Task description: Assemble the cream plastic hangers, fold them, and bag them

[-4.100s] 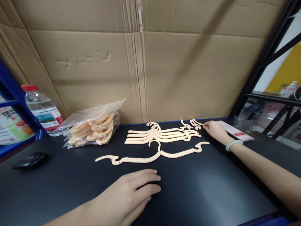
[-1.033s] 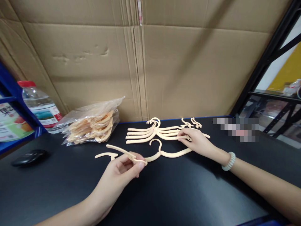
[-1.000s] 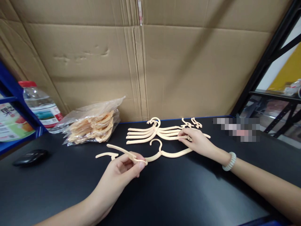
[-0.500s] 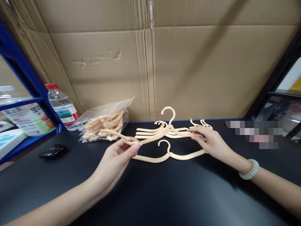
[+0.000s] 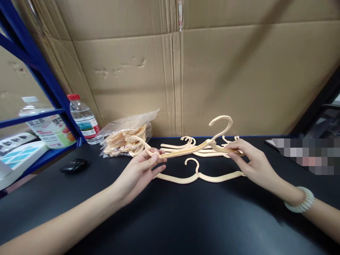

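A pale cream folding hanger (image 5: pixel 187 149) is held above the table between my hands, its hook tilted up to the right. My left hand (image 5: pixel 140 166) pinches its left end, where a curved end section stands up past the fingers. Thumb and fingers of my right hand (image 5: pixel 248 159) close on the hanger's other arm, partly hiding it. Beneath, an opened-out hanger (image 5: pixel 180 180) lies flat on the black table (image 5: pixel 170 216). Several more hangers (image 5: pixel 174 146) lie behind in a row, partly covered by the held one.
A clear bag (image 5: pixel 124 140) of cream hanger parts lies at back left, near a water bottle (image 5: pixel 85 122). A black mouse (image 5: pixel 73 165) sits by the blue shelf (image 5: pixel 44 117). Cardboard (image 5: pixel 127 71) walls the back. A pixelated patch covers something at right.
The held hanger has turned, so its hook now leans further right. My left hand's lower fingers have spread. The whole view has shifted slightly, moving the scene to the right.
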### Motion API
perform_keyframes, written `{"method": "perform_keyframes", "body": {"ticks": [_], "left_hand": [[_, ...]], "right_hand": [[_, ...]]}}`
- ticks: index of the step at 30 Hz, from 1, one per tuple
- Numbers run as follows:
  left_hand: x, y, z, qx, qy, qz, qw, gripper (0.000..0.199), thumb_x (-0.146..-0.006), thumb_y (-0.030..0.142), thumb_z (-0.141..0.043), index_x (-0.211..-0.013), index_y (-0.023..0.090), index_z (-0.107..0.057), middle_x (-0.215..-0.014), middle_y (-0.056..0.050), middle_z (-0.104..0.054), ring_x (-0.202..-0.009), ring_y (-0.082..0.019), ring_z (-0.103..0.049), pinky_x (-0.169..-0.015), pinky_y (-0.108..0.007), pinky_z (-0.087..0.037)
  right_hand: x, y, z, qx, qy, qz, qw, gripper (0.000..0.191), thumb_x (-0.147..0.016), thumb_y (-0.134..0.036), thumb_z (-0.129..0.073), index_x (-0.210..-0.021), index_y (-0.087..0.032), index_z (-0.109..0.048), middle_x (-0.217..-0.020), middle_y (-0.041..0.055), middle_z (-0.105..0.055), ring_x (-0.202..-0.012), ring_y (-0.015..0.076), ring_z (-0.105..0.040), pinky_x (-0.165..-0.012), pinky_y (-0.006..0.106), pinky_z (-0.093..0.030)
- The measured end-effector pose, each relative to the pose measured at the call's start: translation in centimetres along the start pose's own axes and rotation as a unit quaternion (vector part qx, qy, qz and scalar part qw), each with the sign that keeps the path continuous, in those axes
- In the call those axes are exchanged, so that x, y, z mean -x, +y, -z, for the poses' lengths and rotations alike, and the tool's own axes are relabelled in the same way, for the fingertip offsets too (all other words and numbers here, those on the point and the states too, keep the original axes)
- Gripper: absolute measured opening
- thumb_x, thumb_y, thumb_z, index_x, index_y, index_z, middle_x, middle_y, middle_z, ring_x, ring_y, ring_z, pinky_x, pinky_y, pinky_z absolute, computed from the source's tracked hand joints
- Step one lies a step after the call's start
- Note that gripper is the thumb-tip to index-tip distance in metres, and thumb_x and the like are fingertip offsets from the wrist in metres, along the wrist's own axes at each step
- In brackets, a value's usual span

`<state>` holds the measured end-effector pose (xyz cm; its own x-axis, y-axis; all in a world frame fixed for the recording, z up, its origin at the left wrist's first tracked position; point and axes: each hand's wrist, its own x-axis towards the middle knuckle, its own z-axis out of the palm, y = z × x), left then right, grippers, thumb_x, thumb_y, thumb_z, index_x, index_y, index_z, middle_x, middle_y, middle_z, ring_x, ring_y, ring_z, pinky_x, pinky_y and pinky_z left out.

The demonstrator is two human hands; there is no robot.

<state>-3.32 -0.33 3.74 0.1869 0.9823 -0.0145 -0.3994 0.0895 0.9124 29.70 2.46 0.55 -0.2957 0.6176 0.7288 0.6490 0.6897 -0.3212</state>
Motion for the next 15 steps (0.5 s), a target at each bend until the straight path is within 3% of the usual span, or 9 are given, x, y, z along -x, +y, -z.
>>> {"method": "perform_keyframes", "body": {"ticks": [6, 15], "left_hand": [[0.22, 0.23, -0.19, 0.023, -0.036, 0.005, 0.999, 0.02, -0.07, 0.02, -0.082, -0.078, 0.016, -0.064, -0.111, -0.005, -0.061, -0.096, -0.021, -0.061, -0.082, -0.031, -0.055], [0.27, 0.26, -0.13, 0.031, -0.056, 0.016, 0.998, 0.022, -0.067, 0.019, -0.084, -0.077, 0.013, -0.065, -0.086, -0.004, -0.064, -0.072, -0.013, -0.063, -0.07, -0.023, -0.055]], "right_hand": [[0.09, -0.03, 0.05, -0.002, -0.007, 0.001, 1.0, 0.012, -0.092, -0.018, -0.051, -0.101, -0.023, -0.058, -0.097, 0.0055, -0.063, -0.088, 0.0202, -0.06, -0.075, 0.035, -0.048], [0.03, -0.1, -0.11, 0.01, 0.006, 0.009, 1.0, 0.012, -0.091, -0.019, -0.051, -0.099, -0.023, -0.059, -0.096, 0.0054, -0.064, -0.091, 0.0224, -0.06, -0.078, 0.037, -0.049]]}}
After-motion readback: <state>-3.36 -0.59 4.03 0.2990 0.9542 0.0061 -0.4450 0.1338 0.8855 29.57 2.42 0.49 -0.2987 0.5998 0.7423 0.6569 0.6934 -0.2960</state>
